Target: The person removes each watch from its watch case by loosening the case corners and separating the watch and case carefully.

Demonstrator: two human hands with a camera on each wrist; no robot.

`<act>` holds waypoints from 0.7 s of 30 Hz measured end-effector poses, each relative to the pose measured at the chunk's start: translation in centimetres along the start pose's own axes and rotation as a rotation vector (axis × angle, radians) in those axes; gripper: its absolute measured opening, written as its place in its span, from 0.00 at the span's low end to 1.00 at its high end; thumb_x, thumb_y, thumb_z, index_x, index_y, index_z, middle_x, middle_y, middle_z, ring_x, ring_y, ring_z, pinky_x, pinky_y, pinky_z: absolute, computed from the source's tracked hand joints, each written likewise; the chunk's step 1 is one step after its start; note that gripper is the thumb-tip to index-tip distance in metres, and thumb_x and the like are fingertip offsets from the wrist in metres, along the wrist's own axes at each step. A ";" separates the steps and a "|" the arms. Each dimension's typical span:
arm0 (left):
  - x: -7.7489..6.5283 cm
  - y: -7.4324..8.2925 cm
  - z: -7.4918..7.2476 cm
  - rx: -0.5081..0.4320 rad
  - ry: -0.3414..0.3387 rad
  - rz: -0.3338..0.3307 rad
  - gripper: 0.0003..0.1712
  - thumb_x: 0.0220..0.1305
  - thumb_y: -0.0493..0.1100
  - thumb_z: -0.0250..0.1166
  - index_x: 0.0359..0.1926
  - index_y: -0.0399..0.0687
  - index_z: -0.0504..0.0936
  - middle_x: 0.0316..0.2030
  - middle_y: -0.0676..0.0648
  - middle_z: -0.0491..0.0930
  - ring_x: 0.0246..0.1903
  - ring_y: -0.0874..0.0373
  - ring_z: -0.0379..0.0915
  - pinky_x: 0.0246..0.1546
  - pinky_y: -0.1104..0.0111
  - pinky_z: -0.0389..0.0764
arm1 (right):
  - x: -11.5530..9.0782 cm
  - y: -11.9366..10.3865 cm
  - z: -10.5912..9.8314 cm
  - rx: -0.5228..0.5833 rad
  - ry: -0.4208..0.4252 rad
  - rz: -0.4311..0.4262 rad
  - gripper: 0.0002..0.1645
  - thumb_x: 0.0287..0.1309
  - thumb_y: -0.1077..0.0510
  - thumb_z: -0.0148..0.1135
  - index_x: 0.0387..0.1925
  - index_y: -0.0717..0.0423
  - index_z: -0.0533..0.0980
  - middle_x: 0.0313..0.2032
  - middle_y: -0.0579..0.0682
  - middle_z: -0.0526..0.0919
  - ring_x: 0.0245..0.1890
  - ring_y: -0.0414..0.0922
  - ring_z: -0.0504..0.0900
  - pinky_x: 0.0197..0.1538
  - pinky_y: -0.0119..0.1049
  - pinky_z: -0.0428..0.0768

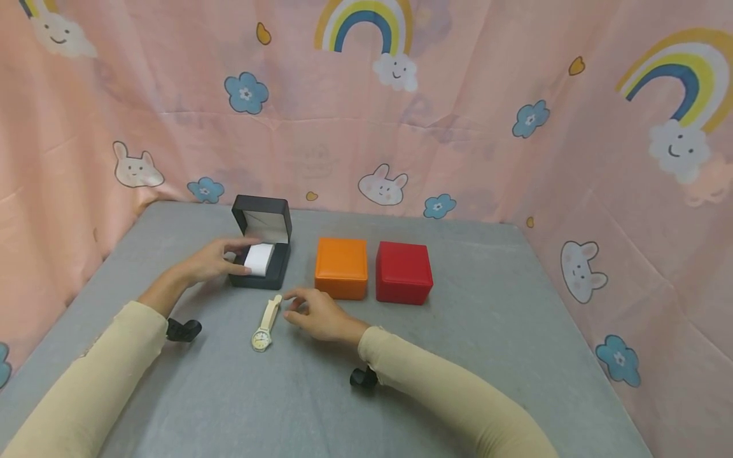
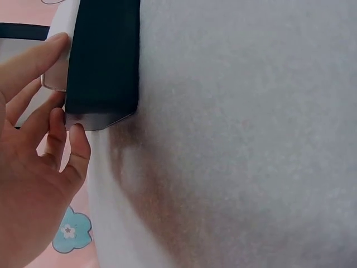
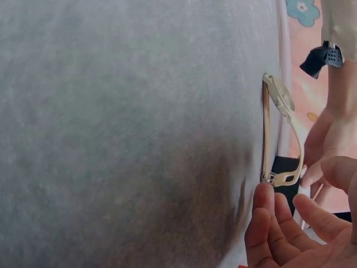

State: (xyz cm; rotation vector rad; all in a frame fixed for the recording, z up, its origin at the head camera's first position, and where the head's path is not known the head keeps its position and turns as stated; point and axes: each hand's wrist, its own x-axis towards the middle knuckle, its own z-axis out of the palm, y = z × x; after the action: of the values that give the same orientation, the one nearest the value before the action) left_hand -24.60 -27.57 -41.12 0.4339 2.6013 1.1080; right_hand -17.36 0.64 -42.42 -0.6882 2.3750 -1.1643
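Already, the black hinged box (image 1: pixel 278 267) is standing open; left fingers (image 1: pixel 243 242) pinching its white cushion (image 1: pixel 259 258); right fingers (image 3: pixel 257 223) spread; cream wristwatch (image 1: pixel 267 319) lying unboxed.

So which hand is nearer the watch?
The right hand: it is right beside the watch. The left hand is farther off, at the white cushion in the black box.

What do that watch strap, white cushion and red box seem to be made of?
Watch strap: smooth leather or plastic, perhaps; it curves into a loop.
White cushion: smooth, possibly leatherette or fabric; its plain surface leaves it open.
Red box: probably leatherette over something stiff; soft sheen and firm, boxy shape suggest that.
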 end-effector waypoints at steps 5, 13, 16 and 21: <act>0.1 -0.1 0.4 0.046 0.012 0.007 0.40 0.63 0.40 0.70 0.74 0.43 0.66 0.74 0.32 0.61 0.71 0.29 0.57 0.68 0.32 0.59 | 0.0 0.2 0.0 0.007 0.010 -0.016 0.22 0.68 0.56 0.62 0.62 0.55 0.77 0.48 0.52 0.85 0.32 0.37 0.77 0.32 0.26 0.74; 0.3 -0.1 0.6 0.083 0.007 0.028 0.40 0.63 0.39 0.70 0.74 0.39 0.66 0.74 0.31 0.61 0.72 0.27 0.55 0.68 0.32 0.58 | -0.3 0.5 -0.2 0.021 0.026 -0.024 0.22 0.69 0.56 0.62 0.62 0.55 0.77 0.49 0.54 0.85 0.35 0.38 0.81 0.34 0.26 0.78; 0.3 0.2 0.7 0.102 -0.002 0.038 0.40 0.64 0.41 0.70 0.73 0.37 0.66 0.74 0.30 0.62 0.70 0.27 0.57 0.67 0.32 0.60 | -0.6 0.6 -0.4 0.026 0.037 -0.022 0.22 0.69 0.57 0.62 0.62 0.56 0.77 0.49 0.54 0.85 0.34 0.38 0.82 0.34 0.27 0.79; 0.4 0.5 0.7 0.119 -0.009 0.042 0.38 0.65 0.38 0.68 0.73 0.35 0.65 0.74 0.28 0.59 0.71 0.26 0.56 0.69 0.33 0.58 | -0.8 0.7 -0.8 0.033 0.046 -0.016 0.22 0.68 0.57 0.62 0.62 0.56 0.77 0.48 0.54 0.85 0.31 0.37 0.80 0.32 0.27 0.78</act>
State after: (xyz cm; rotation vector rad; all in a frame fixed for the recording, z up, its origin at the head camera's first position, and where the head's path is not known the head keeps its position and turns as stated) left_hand -24.63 -26.62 -41.27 0.5201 2.6712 0.9653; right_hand -17.36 1.96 -42.41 -0.6783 2.3860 -1.2363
